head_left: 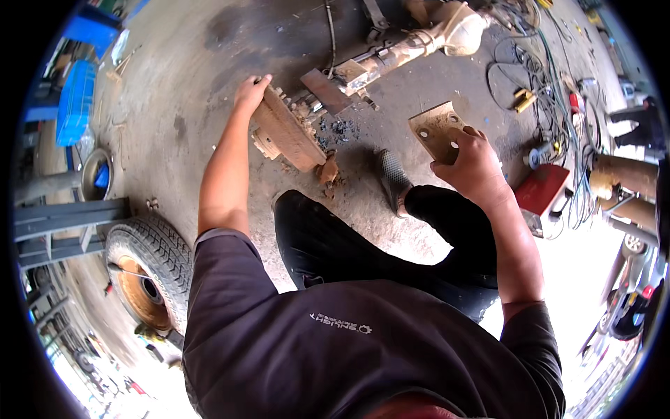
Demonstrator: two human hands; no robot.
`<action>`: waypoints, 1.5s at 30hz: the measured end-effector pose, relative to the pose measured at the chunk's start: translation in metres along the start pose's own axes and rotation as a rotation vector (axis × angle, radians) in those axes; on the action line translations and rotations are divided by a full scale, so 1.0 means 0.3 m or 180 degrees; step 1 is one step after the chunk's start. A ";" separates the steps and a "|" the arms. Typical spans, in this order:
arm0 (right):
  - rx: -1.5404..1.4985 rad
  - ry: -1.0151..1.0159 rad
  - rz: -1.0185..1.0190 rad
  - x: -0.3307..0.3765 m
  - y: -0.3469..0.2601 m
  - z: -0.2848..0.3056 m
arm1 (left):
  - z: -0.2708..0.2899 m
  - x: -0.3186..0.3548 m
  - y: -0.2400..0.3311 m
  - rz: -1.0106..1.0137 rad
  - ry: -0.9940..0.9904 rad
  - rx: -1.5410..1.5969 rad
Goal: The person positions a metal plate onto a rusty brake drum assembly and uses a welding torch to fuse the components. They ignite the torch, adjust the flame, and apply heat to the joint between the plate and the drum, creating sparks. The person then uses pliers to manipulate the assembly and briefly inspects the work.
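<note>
My left hand (pixel 251 96) is closed over the upper rim of a rusty brake drum (pixel 287 133), which sits tilted at the near end of a vehicle axle (pixel 398 59). In my right hand (pixel 473 160) is a curved, dull tan metal plate (pixel 437 124) with several round holes. My thumb and fingers grip its lower right part, and it is held up to the right of the axle's end. A flat rusty plate (pixel 326 91) rests across the axle near the drum. Rusty debris (pixel 328 170) lies by the drum's lower edge.
Dark crumbs (pixel 340 130) are scattered on the concrete near my shoe (pixel 392 171). Tangled cables (pixel 537 77) and a red machine (pixel 541 190) are at the right. A wheel with a tyre (pixel 150 269) stands at the left, near grey steel beams (pixel 70 220) and a blue crate (pixel 75 103).
</note>
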State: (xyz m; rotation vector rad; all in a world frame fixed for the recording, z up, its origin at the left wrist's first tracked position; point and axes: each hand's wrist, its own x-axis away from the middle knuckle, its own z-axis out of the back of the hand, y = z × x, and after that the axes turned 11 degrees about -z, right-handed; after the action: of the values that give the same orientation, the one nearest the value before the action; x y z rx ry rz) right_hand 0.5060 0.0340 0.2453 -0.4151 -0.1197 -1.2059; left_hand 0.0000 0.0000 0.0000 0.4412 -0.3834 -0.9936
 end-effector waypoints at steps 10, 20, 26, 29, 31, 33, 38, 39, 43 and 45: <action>0.0094 -0.0221 -0.0186 -0.078 0.004 -0.076 | -0.073 0.026 0.007 -0.0036 0.0404 0.0943; -0.0209 -0.0341 0.0346 -0.422 -0.176 -0.417 | -0.138 0.293 0.191 -0.0428 0.0913 0.0161; -0.0238 0.0191 0.0574 -0.592 -0.300 -0.613 | -0.155 0.340 0.244 -0.0699 0.1197 -0.0284; -0.0103 0.0105 0.0618 -0.638 -0.326 -0.654 | -0.140 0.383 0.277 -0.0688 0.1133 -0.0269; 0.0002 0.0298 0.0713 -0.647 -0.309 -0.686 | -0.153 0.431 0.308 -0.0742 0.1222 -0.0325; 0.0197 0.0345 0.0823 -0.648 -0.281 -0.723 | -0.161 0.481 0.343 -0.0787 0.1280 -0.0375; 0.0481 -0.0016 0.1065 -0.652 -0.238 -0.736 | -0.178 0.583 0.410 -0.0778 0.1251 -0.0530; 0.0506 -0.0003 0.1092 -0.650 -0.224 -0.737 | -0.176 0.592 0.424 -0.0782 0.1247 -0.0573; 0.0485 0.0068 0.1192 -0.624 -0.191 -0.747 | -0.211 0.647 0.450 -0.0781 0.1240 -0.0492; 0.0479 0.0086 0.1190 -0.613 -0.183 -0.747 | -0.224 0.669 0.467 -0.0775 0.1247 -0.0500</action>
State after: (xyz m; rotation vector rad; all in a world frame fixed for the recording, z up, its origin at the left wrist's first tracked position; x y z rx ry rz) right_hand 0.3603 0.0964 -0.0035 -0.2740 -0.1032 -0.8278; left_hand 0.2322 -0.0952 0.0377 0.5350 0.1034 -1.1345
